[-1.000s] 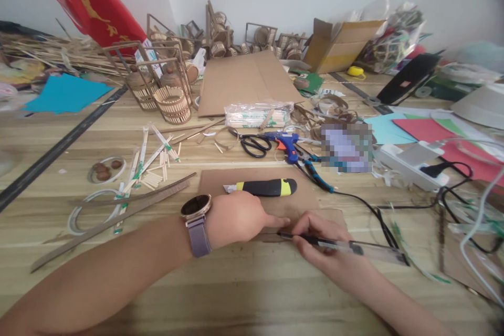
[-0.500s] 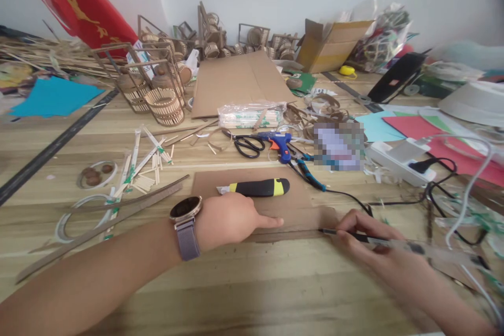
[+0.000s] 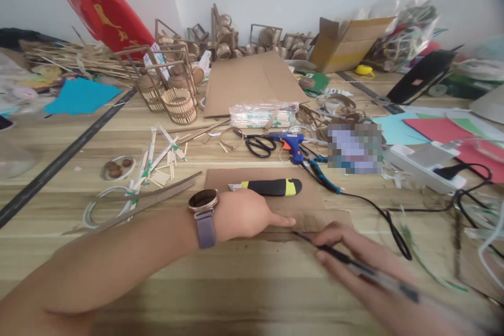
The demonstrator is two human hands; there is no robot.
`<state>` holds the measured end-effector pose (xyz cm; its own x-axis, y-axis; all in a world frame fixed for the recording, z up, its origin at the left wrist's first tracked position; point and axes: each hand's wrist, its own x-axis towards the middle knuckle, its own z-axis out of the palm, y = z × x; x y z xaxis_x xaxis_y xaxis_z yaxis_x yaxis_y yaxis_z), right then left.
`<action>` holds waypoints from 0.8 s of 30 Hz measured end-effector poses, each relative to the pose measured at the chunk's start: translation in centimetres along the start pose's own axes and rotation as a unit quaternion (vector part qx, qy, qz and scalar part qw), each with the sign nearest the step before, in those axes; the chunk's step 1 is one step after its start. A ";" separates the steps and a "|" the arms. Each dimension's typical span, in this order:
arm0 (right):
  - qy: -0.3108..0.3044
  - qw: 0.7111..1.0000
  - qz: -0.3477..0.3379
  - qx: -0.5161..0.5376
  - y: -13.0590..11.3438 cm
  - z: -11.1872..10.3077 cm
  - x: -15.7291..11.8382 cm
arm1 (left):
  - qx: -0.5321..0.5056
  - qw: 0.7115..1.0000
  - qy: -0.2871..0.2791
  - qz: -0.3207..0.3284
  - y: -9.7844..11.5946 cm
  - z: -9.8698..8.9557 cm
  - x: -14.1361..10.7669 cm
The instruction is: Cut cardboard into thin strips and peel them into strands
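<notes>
My left hand (image 3: pixel 246 214), wearing a watch, lies on brown cardboard (image 3: pixel 326 218), its index finger stretched out along the piece and the other fingers mostly hidden. My right hand (image 3: pixel 350 252) is closed on a slim pen-like tool (image 3: pixel 334 253) with a black grip and a pale, see-through barrel. Its thin tip is at the cardboard, just beside my left fingertip; motion blurs it, so its exact kind is unclear. A black and yellow utility knife (image 3: pixel 271 187) lies on the cardboard beyond my left hand, blade to the left.
Beyond the cardboard lie a blue glue gun (image 3: pixel 293 147), black scissors (image 3: pixel 260 145) and blue-handled pliers (image 3: pixel 325 177). Small sticks (image 3: pixel 165 168) and tape rolls (image 3: pixel 104 210) lie left. A power strip (image 3: pixel 425 165) with cables stands right; woven baskets (image 3: pixel 179 105) stand behind.
My right hand has drawn the tool's tip leftward along the cardboard to near my left index fingertip. The whole view has shifted, with things on the table appearing further right.
</notes>
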<state>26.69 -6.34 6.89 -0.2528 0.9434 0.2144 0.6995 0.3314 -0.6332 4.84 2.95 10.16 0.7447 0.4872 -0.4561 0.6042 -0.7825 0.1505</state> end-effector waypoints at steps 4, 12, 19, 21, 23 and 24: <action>-0.067 0.990 -0.097 0.080 -2.5 4.7 1.0 | 0.042 0.999 0.005 0.010 0.2 0.0 0.0; -0.051 0.972 -0.212 0.092 -3.9 11.7 2.3 | 0.050 0.998 -0.028 0.018 -0.5 0.1 1.0; -0.152 0.941 -0.303 0.027 -5.8 8.8 2.1 | 0.056 0.996 -0.067 0.033 -0.8 -0.9 0.6; -0.189 0.926 -0.326 0.005 -5.6 6.5 1.4 | 0.059 0.996 -0.060 0.042 -1.1 -0.9 0.2; -0.119 0.939 -0.322 0.017 -4.3 4.8 0.8 | 0.058 0.996 -0.034 0.057 -1.5 -0.6 -0.2; -0.089 0.950 -0.299 0.017 -3.3 4.3 0.6 | 0.057 0.996 -0.020 0.063 -1.7 -0.3 -0.3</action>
<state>21.37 -6.87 5.87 -0.7090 0.5689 0.4166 0.3746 0.8044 -0.4611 3.67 4.23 10.34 0.7999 0.3676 -0.4743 0.4678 -0.8771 0.1091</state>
